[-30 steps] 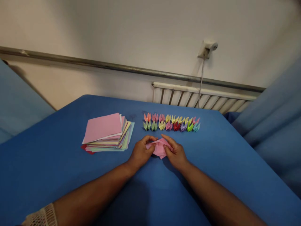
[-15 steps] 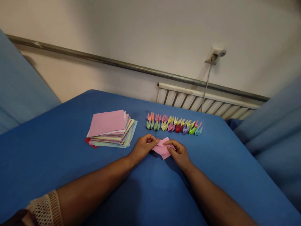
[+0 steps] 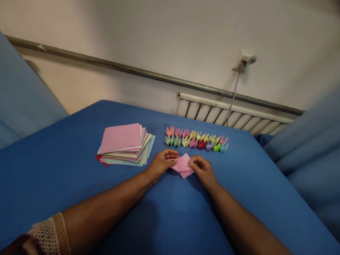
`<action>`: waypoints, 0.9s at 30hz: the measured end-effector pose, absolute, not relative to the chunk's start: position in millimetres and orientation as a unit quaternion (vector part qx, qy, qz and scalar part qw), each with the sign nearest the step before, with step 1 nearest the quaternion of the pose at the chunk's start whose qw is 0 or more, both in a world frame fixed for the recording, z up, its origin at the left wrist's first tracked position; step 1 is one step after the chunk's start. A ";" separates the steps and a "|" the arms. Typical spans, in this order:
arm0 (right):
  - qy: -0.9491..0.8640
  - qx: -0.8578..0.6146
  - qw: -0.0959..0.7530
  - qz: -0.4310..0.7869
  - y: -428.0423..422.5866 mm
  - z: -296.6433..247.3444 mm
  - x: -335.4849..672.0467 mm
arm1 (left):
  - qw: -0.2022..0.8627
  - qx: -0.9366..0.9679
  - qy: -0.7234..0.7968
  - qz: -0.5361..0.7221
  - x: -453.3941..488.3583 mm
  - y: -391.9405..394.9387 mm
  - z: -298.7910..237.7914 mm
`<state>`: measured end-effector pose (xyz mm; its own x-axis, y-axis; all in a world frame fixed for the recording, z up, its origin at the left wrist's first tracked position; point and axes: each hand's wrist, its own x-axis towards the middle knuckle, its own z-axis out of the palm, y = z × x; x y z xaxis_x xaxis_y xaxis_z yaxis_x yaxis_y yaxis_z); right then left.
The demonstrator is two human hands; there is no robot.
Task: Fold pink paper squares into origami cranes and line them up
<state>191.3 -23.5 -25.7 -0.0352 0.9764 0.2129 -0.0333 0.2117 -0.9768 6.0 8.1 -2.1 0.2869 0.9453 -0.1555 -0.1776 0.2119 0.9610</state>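
A small pink paper (image 3: pixel 182 165), partly folded, lies on the blue table (image 3: pixel 66 170) between both hands. My left hand (image 3: pixel 160 163) pinches its left edge with curled fingers. My right hand (image 3: pixel 203 169) grips its right edge, thumb and fingertips pressed on the paper. Just beyond the hands stand two rows of several small folded paper figures (image 3: pixel 197 140) in mixed colours. To the left lies a stack of coloured paper sheets (image 3: pixel 124 144) with a pink sheet on top.
A grey rail (image 3: pixel 111 66) runs along the wall behind the table. A white radiator (image 3: pixel 228 113) sits below a wall socket with a hanging cord (image 3: pixel 240 65). Blue fabric (image 3: pixel 310 148) rises at both sides of the table.
The fold has been pressed flatter: my right fingers slid from the paper's top to its right edge, and my left hand shifted slightly. The view has tilted a little.
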 end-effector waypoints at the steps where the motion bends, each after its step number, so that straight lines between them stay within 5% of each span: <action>1: -0.550 -0.427 0.549 0.462 -23.3 -26.9 190.1 | 0.667 0.468 0.413 0.406 6.3 7.9 -1.9; 5: -0.547 -0.442 0.545 0.457 -22.6 -29.2 188.9 | 0.677 0.514 0.414 0.324 9.0 4.9 -0.7; 10: -0.508 -0.404 0.586 0.486 -21.6 -27.5 189.1 | 0.652 0.479 0.448 0.379 10.7 2.2 0.4; 15: -0.530 -0.370 0.538 0.541 -24.6 -26.9 180.8 | 0.698 0.401 0.427 0.412 10.9 0.3 2.8; 27: -0.485 -0.460 0.532 0.520 -21.2 -31.1 182.7 | 0.746 0.445 0.371 0.329 16.4 -10.1 2.8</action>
<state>182.7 -21.2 -31.1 -0.0105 0.9992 0.0384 -0.1067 0.0371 -0.9936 16.4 -10.1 2.8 0.5084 0.8205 -0.2613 -0.1598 0.3881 0.9076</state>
